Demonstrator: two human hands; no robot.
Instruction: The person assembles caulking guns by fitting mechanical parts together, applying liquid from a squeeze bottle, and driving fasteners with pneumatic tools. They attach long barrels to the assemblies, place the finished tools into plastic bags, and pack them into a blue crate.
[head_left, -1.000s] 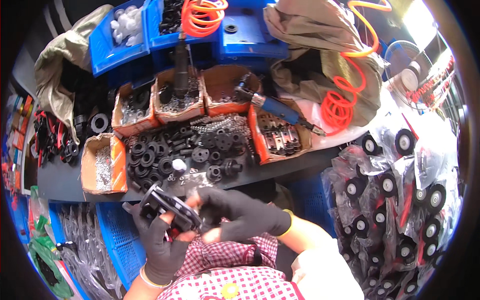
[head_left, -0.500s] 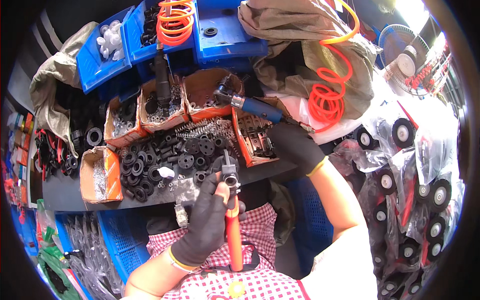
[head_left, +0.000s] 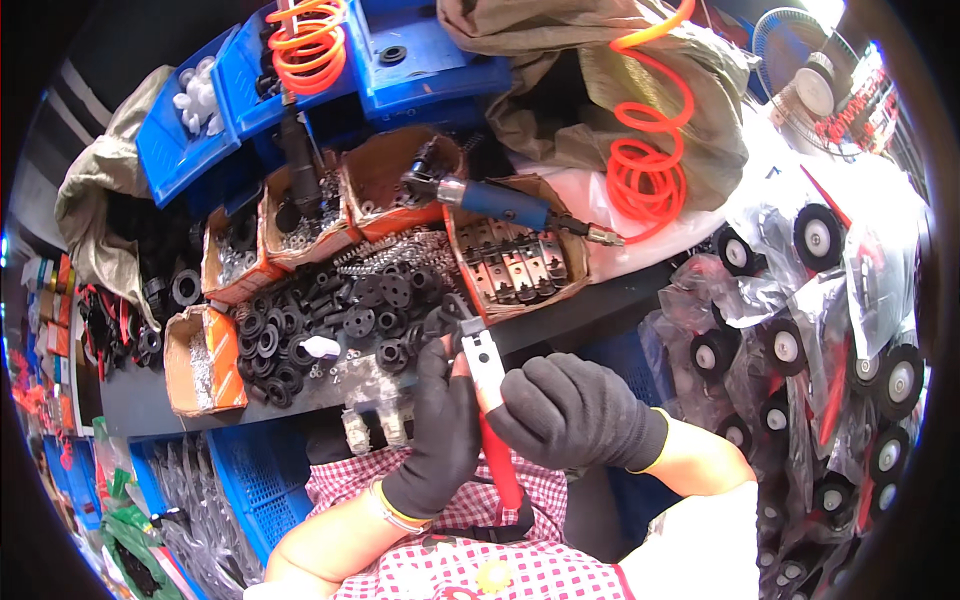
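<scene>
My left hand (head_left: pixel 440 440), in a black glove, is wrapped round the upper part of a red-handled tool (head_left: pixel 500 462) held upright in front of my apron. A silver metal plate (head_left: pixel 485 362) with round holes lies along the upper part of the tool, below its grey tip. My gloved right hand (head_left: pixel 575 412) is closed, and its fingers press on the plate's lower end; the fingertips are partly hidden. Beyond the hands, an open carton (head_left: pixel 512 268) holds similar silver plates. A blue air ratchet (head_left: pixel 500 203) lies across this carton and the one beside it.
Black rings and bushings (head_left: pixel 270 345) are heaped on the dark bench (head_left: pixel 150 405), with springs (head_left: pixel 400 250) behind them. Small cartons (head_left: pixel 205 365) and blue bins (head_left: pixel 425 75) line the bench. Orange coiled air hoses (head_left: pixel 645 180) hang down. Bagged small wheels (head_left: pixel 785 345) stand at the right.
My right hand has come from beside the plate carton to the red-handled tool. A silver plate now shows on the tool's upper part. The air ratchet stays lying on the cartons.
</scene>
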